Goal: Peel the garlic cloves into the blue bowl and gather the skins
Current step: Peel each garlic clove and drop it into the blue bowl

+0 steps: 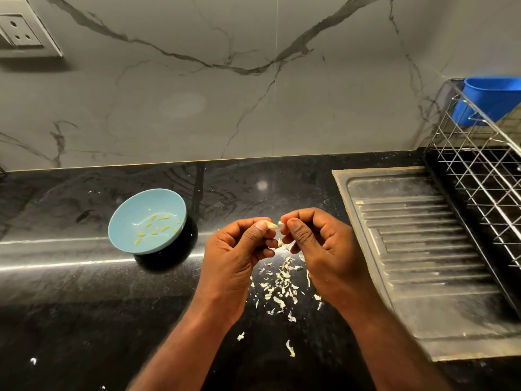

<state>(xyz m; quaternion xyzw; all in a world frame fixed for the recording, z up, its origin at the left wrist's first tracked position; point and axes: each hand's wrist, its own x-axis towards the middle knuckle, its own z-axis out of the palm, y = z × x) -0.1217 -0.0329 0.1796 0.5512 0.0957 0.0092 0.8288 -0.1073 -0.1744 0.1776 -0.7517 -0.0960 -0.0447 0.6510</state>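
Note:
My left hand (236, 252) pinches a pale garlic clove (271, 224) between thumb and fingers above the black counter. My right hand (318, 244) is close beside it, its thumb and fingertips pinching a bit of white skin (280, 223) at the clove's tip. A light blue bowl (127, 221) stands to the left of my hands, with several peeled yellowish cloves (153, 230) in it. Below and between my hands, a loose scatter of papery garlic skins (282, 286) lies on the counter.
A steel sink drainboard (417, 249) fills the counter to the right, with a wire dish rack (479, 170) holding a blue tub (490, 100) beyond it. A marble backsplash rises behind, with a wall socket (19, 32) at the upper left. Stray skin bits (290, 348) lie nearer me.

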